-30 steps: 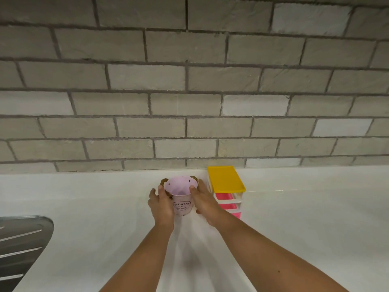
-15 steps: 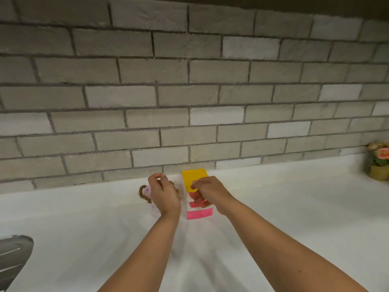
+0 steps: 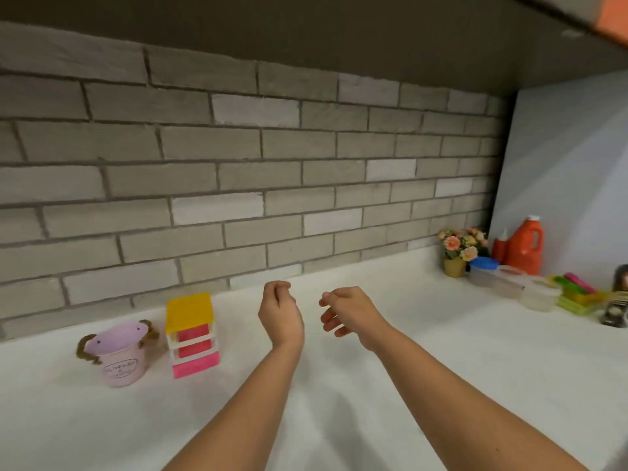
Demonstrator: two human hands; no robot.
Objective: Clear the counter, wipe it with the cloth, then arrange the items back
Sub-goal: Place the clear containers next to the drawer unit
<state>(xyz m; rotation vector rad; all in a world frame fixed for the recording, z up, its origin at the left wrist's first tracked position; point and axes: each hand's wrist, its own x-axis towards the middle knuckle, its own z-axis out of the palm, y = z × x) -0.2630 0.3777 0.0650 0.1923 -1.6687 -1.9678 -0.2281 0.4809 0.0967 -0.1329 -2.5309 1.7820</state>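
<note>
A pink metal pot (image 3: 121,355) with brown rope handles stands on the white counter (image 3: 407,351) at the left, near the brick wall. Right beside it stands a small drawer unit (image 3: 191,334) with a yellow top and pink drawers. My left hand (image 3: 279,311) hovers above the counter to the right of the drawer unit, fingers loosely curled and holding nothing. My right hand (image 3: 346,312) hovers next to it, fingers relaxed and empty. No cloth is in view.
At the far right corner stand a flower pot (image 3: 458,248), an orange jug (image 3: 525,246), a red bottle (image 3: 499,248), a blue-lidded container (image 3: 484,270), clear tubs (image 3: 540,294), a green tray (image 3: 577,295) with coloured items and a metal object (image 3: 613,314). A dark cabinet hangs overhead.
Both hands have let go of the pink pot and the drawer unit and moved right, empty. The view has swung right, revealing the items in the corner.
</note>
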